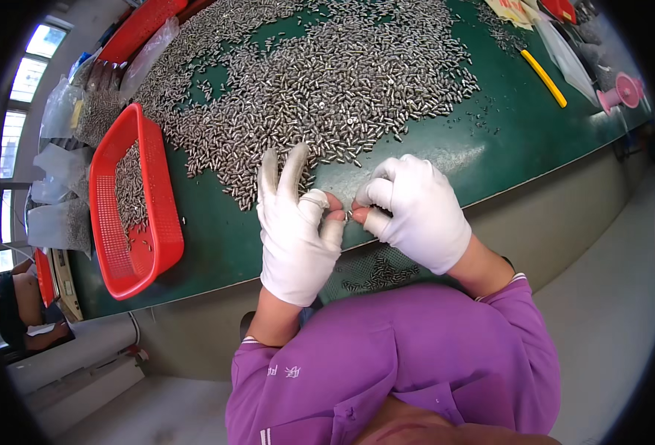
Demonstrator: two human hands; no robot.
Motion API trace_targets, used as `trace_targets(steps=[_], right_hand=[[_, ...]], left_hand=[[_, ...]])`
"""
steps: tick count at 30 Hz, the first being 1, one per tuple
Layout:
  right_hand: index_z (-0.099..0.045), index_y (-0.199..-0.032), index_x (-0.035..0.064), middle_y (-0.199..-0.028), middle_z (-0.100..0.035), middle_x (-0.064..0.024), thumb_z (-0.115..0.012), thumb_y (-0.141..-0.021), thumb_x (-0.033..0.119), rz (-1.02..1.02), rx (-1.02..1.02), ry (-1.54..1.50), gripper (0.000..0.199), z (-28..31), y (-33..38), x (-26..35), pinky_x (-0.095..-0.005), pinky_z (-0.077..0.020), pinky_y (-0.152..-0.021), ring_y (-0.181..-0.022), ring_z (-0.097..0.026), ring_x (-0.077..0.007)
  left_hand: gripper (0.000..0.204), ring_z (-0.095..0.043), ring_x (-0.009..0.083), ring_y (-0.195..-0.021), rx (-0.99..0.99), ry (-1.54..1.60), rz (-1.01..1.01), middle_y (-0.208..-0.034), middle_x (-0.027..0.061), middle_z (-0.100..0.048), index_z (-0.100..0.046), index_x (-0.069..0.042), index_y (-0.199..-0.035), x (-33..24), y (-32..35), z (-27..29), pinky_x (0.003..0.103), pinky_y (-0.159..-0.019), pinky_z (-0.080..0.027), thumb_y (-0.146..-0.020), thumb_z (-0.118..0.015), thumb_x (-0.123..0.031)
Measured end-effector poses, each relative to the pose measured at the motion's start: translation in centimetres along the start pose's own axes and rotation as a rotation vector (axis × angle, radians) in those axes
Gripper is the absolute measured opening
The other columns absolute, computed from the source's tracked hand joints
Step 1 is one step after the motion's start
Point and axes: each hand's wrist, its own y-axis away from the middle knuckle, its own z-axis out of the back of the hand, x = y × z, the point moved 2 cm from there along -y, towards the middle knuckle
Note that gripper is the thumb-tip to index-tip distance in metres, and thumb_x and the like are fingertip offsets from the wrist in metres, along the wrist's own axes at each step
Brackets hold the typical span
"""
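My left hand (295, 245) and my right hand (425, 215) wear white gloves with the thumb and index fingertips bare. They meet over the near edge of the green table (498, 159). Between the bare fingertips is a small silvery metal part (348, 215), mostly covered by the fingers. Thumb and index of each hand are pinched at it. Two other fingers of the left hand stretch out toward a wide pile of small metal cylinders (320, 89); the right hand's other fingers are curled.
At left stands a red plastic basket (166, 230) with more metal pieces. Below my hands, a green mesh tray (335, 288) holds dark small parts. A yellow-handled tool (544, 78) and a pink spool (624, 92) lie at right. Filled plastic bags (60, 226) and another person (27, 297) are far left.
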Motion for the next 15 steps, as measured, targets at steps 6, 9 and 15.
trace_targets(steps=[6,9,15], right_hand=[[-0.068,-0.077,0.0155,-0.081,-0.06,-0.0032,-0.071,-0.073,0.023,-0.012,-0.033,0.02,0.009,-0.27,-0.26,0.33,-0.0395,-0.049,-0.071,-0.08,-0.059,-0.025],[-0.067,-0.077,0.0154,-0.081,-0.06,-0.003,-0.071,-0.073,0.023,-0.014,-0.036,0.031,0.009,-0.36,-0.1,0.39,-0.0391,-0.0486,-0.071,-0.08,-0.059,-0.0248],[-0.067,-0.077,0.015,-0.081,-0.06,-0.003,-0.071,-0.073,0.022,0.012,-0.031,0.001,0.009,-0.47,-0.11,0.59,-0.0388,-0.0482,-0.071,-0.08,-0.059,-0.0246]], left_hand=[[0.027,-0.037,0.0507,-0.132,0.0,-0.055,-0.051,-0.143,0.0179,-0.045,-0.052,-0.009,-0.088,-0.34,0.04,0.62,0.053,-0.103,-0.038,-0.07,-0.073,-0.005],[0.026,-0.037,0.0502,-0.132,0.012,-0.037,-0.052,-0.143,0.018,-0.045,-0.053,-0.009,-0.086,-0.42,0.24,0.74,0.053,-0.104,-0.038,-0.071,-0.074,-0.006],[0.021,-0.037,0.0495,-0.132,0.035,-0.019,-0.034,-0.141,0.0182,-0.047,-0.057,-0.01,-0.084,-0.48,0.36,0.81,0.053,-0.105,-0.037,-0.073,-0.074,-0.009]])
